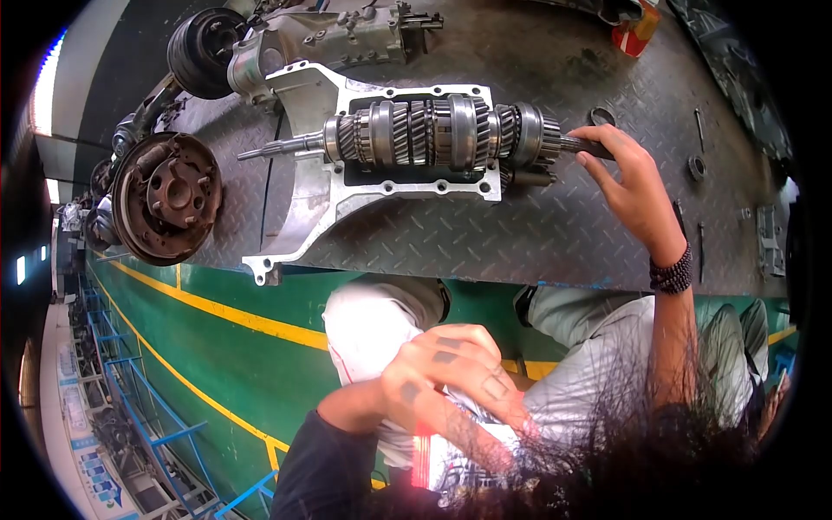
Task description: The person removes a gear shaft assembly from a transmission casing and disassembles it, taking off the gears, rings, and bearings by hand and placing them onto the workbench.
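Note:
A geared shaft assembly [416, 134] lies in an open silver gearbox housing [312, 204] on the dark diamond-plate table. At the right end of the shaft is my right hand [633, 178], thumb and fingers closed round the splined end, a dark beaded bracelet at the wrist. Below the table edge, my left hand [455, 381] hangs over the lap, back of the hand up, with dark marks on it. Its fingertips lie near a white and red printed item [464, 451]; hair covers part of that area, so what they touch is unclear.
A rusty brake drum assembly [178, 195] stands at the left, with a second drum [204, 52] behind it. Another gearbox [325, 39] lies at the back. Rings, thin tools and a red container [637, 30] are on the right. Other legs show at lower right.

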Motion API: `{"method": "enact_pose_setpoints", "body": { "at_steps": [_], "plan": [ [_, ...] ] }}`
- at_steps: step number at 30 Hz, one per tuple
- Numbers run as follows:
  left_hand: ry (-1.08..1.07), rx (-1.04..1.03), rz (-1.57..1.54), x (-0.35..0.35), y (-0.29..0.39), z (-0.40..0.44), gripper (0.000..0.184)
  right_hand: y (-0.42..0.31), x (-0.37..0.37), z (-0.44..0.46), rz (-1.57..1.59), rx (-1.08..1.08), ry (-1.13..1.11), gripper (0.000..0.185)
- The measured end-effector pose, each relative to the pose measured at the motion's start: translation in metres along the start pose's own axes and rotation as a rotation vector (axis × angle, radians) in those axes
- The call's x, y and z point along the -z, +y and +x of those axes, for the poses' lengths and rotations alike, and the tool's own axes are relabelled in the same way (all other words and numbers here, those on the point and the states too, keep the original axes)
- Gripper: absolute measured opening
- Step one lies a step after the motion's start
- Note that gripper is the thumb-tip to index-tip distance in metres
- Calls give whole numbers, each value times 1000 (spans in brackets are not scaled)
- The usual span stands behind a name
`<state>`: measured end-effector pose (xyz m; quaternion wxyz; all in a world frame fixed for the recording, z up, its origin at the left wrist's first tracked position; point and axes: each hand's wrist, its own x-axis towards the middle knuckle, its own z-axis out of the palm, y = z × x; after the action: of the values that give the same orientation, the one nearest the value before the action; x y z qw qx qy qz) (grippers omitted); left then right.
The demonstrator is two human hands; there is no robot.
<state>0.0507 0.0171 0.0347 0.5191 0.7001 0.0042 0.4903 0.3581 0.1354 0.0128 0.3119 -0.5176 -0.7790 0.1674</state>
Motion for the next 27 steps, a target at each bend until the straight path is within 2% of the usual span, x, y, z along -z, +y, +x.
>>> {"method": "enact_pose_setpoints", "body": {
  "at_steps": [4,11,15,19,27],
  "plan": [
    [-26,116,-104,4,5,7,15,2,1,1,-10,-2,-11,25],
    [-8,62,-261,-7,-15,-3,30,3,0,1,-12,18,33,24],
    [105,48,-326,-22,-8,-1,31,0,2,2,-17,17,34,25],
    [125,-70,-348,-29,-20,-5,34,-5,2,0,-10,-37,-4,25],
    [70,5,-411,-23,-20,-6,40,1,-1,0,-24,-1,3,25]
  ]
}}
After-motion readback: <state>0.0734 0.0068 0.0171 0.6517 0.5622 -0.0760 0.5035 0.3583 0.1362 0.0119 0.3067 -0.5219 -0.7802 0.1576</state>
